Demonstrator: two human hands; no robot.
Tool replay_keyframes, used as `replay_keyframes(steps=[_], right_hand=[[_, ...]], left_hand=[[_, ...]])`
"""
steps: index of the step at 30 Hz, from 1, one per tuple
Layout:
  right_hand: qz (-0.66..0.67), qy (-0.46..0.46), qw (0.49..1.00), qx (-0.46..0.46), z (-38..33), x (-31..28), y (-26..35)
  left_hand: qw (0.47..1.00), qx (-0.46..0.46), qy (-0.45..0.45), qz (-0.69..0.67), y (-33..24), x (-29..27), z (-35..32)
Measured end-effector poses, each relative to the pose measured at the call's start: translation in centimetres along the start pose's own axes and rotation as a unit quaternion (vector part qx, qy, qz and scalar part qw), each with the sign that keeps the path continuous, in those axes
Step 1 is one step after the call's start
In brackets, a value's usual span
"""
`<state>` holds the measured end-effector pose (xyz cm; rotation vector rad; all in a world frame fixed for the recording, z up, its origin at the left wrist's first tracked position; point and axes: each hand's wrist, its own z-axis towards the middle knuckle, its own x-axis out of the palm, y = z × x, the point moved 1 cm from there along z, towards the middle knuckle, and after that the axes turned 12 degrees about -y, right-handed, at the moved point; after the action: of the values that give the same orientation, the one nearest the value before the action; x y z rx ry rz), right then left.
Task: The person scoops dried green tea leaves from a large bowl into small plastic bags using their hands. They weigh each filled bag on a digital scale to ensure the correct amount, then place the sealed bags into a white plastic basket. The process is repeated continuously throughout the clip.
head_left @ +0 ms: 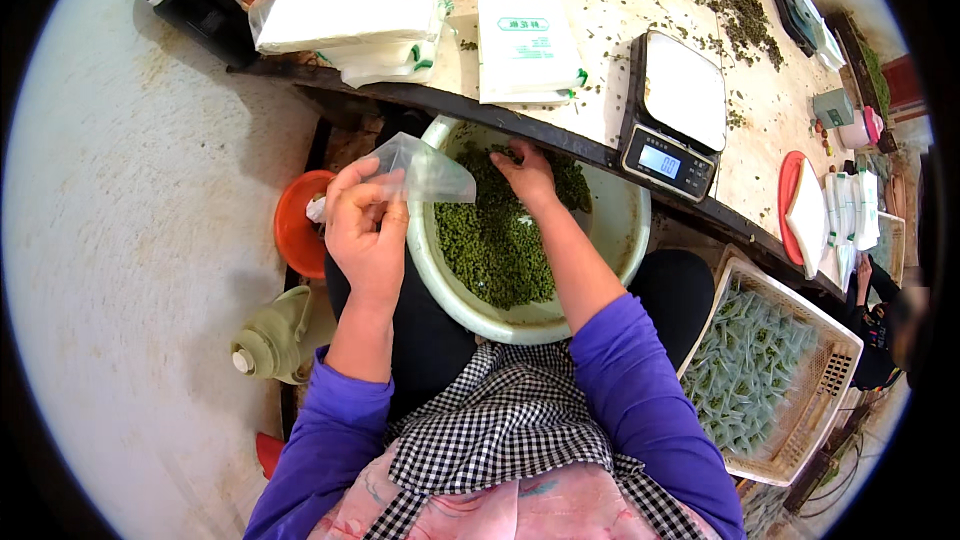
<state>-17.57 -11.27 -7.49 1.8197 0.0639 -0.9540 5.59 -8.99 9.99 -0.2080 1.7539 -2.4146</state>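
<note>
My left hand [365, 230] holds a small clear plastic bag [425, 172] up over the left rim of a pale green basin [625, 230]. The basin rests on my lap and holds a heap of small green peppercorn-like grains [495, 240]. My right hand [528, 175] reaches down into the grains at the far side of the basin, fingers curled into the heap. Whether it has grains in its grip is hidden.
A digital scale [678, 110] stands on the table [640, 0] beyond the basin, beside stacks of white bags [525, 45]. A white crate of filled packets [760, 370] sits to my right. An orange bowl [295, 225] and a green kettle [272, 340] are left. Another person sits far right.
</note>
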Motion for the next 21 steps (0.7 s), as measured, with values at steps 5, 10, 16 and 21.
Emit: replay_keyframes(steps=[5,10,16,21], right_hand=[[-0.082,0.093,0.99,-0.066,-1.5,1.2,3.6],[-0.127,0.199,0.965,-0.113,-6.2,2.5,6.9],[0.112,0.104,0.988,-0.006,-7.2,2.5,3.6],[0.422,0.092,0.863,0.262,-8.0,-5.2,5.3]], left_hand=[[1.0,0.006,0.019,0.009,0.6,0.0,0.0],[0.999,0.004,0.038,0.021,0.5,0.2,-0.2],[0.997,0.033,0.062,0.042,0.7,0.3,-0.4],[0.984,0.072,0.084,0.139,0.4,-0.4,-1.5]])
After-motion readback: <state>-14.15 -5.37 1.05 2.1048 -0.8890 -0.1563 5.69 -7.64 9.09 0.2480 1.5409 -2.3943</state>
